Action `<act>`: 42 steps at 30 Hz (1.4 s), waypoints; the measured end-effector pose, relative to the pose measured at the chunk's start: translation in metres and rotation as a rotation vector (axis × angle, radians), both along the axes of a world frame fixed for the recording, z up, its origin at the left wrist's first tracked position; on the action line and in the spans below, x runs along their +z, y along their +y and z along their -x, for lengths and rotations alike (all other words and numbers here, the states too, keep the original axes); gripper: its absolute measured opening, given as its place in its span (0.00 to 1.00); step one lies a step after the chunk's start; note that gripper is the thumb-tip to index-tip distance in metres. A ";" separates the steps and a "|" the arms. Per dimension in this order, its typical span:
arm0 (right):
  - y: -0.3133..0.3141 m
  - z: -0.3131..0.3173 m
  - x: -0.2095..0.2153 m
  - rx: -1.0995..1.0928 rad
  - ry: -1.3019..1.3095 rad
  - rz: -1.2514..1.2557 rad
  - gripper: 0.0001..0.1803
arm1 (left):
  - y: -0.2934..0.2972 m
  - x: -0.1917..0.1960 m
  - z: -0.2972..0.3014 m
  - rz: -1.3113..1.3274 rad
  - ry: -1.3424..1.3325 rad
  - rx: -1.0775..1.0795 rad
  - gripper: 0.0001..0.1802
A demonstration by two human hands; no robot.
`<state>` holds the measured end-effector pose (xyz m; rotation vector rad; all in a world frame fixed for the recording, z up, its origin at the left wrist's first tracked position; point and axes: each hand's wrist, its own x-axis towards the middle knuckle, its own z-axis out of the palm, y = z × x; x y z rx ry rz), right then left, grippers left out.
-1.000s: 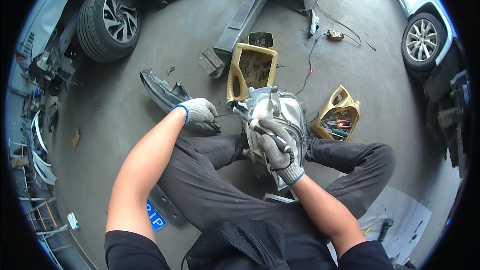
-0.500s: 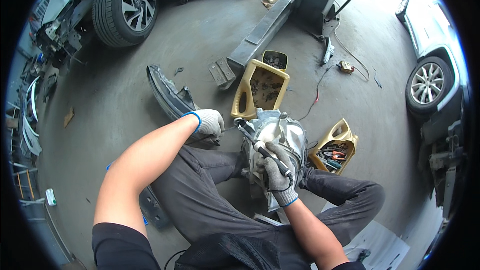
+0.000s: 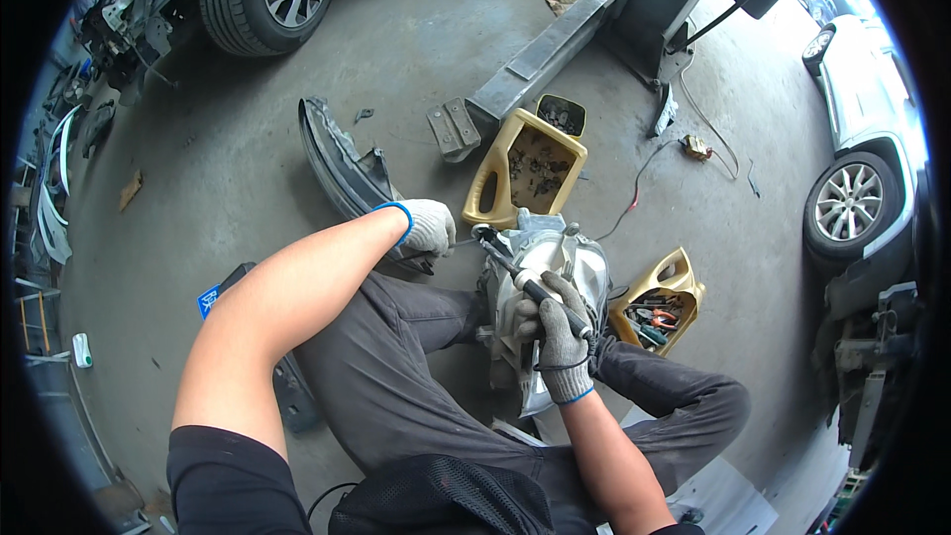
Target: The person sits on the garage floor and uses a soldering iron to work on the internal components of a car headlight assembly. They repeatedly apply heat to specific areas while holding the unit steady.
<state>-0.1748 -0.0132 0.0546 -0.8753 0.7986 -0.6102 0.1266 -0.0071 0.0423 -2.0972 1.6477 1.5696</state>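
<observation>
Head view: headlamp (image 3: 584,263) propped between the legs (image 3: 406,367).
Left hand (image 3: 431,228): thin rod (image 3: 465,243) pinched by fingers, aimed at the headlamp's edge.
Right hand (image 3: 560,332): corded pen-shaped tool (image 3: 525,280) gripped by curled fingers.
Tool tip (image 3: 482,233): best held steady beside the rod.
</observation>
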 end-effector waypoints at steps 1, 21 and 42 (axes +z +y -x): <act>-0.001 0.000 0.000 0.006 0.002 -0.012 0.28 | 0.000 0.000 -0.001 0.018 -0.018 -0.026 0.14; -0.003 0.001 -0.006 0.034 -0.009 -0.048 0.30 | -0.008 -0.014 0.008 0.061 -0.215 -0.317 0.20; 0.001 -0.007 -0.001 -0.060 -0.013 -0.051 0.26 | -0.009 -0.019 0.001 0.008 -0.169 -0.266 0.20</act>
